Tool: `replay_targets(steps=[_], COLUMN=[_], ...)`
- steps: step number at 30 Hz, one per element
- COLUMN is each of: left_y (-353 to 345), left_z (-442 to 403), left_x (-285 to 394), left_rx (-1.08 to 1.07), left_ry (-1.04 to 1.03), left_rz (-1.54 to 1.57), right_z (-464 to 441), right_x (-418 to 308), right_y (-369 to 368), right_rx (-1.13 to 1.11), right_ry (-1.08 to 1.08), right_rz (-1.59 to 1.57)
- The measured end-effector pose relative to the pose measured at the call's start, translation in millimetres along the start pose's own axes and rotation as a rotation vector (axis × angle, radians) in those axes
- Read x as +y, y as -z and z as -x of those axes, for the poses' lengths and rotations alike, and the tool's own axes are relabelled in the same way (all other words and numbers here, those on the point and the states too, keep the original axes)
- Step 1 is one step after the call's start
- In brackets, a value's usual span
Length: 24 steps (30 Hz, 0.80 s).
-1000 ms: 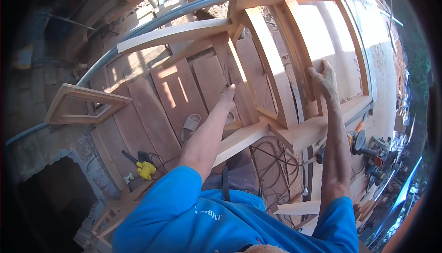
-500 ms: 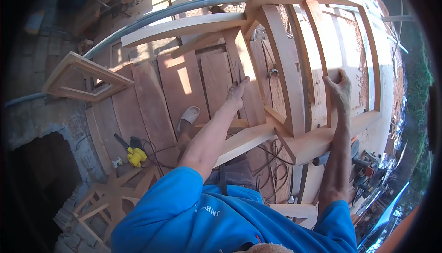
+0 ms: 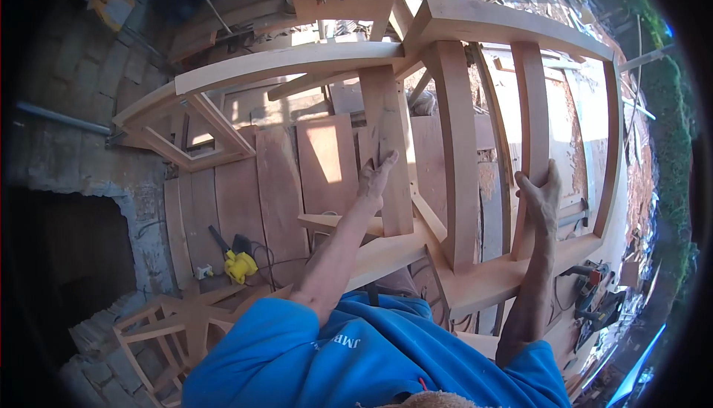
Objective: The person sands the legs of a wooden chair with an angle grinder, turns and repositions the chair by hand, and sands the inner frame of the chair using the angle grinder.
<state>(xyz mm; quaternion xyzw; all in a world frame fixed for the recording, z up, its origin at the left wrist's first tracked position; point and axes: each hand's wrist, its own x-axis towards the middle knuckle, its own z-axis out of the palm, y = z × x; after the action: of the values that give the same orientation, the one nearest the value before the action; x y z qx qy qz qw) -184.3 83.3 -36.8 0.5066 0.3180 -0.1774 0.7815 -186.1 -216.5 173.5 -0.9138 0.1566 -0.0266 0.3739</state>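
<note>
Left hand [image 3: 377, 180], right hand [image 3: 541, 196] — I count two on one wooden frame [image 3: 456, 148] — left gripping one broad slat [image 3: 399, 194], right wrapped round one narrower slat [image 3: 532, 111].

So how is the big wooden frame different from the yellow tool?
The wooden frame is pale brown, but the yellow tool is bright yellow with dark parts. The wooden frame is much bigger than the yellow tool. The left hand and right hand are both on the wooden frame, while neither touches the yellow tool.

Left fingers [image 3: 389, 159], right fingers [image 3: 552, 173] gripping wooden frame [image 3: 461, 155]; planks [image 3: 276, 185] beneath.
</note>
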Motion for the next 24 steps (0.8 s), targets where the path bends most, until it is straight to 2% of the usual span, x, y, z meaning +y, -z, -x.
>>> replay_targets(steps=[4,7,9,12,13,17,20,24], left_y=[15,16,16,7,4,-18,-44,-97], left_z=[17,34,48,64,63,75,70,85], left_x=[31,63,92,137,151,217,267,330], left_rx=[-0.050,-0.206,-0.237,-0.285,-0.297,-0.400,-0.478,-0.707], left_ry=[-0.067,-0.165,-0.253,-0.376,-0.413,-0.656,-0.731,-0.867], left_rz=[-0.002,0.098,0.078,0.056,0.050,0.020,-0.185,-0.263], right_z=[57,89,114,148,153,182,199,203], right_x=[-70,-88,-109,-144,-143,-155,-164,-194], right_y=[13,24,25,31,31,34,30,20], right_rx=[0.106,0.216,0.303,0.414,0.466,0.587,0.634,0.804], right_ry=[0.016,0.118,0.157,0.101,0.177,0.193,0.099,0.221], right_rz=[-0.051,-0.095,-0.150,-0.198,-0.229,-0.326,-0.448,-0.584])
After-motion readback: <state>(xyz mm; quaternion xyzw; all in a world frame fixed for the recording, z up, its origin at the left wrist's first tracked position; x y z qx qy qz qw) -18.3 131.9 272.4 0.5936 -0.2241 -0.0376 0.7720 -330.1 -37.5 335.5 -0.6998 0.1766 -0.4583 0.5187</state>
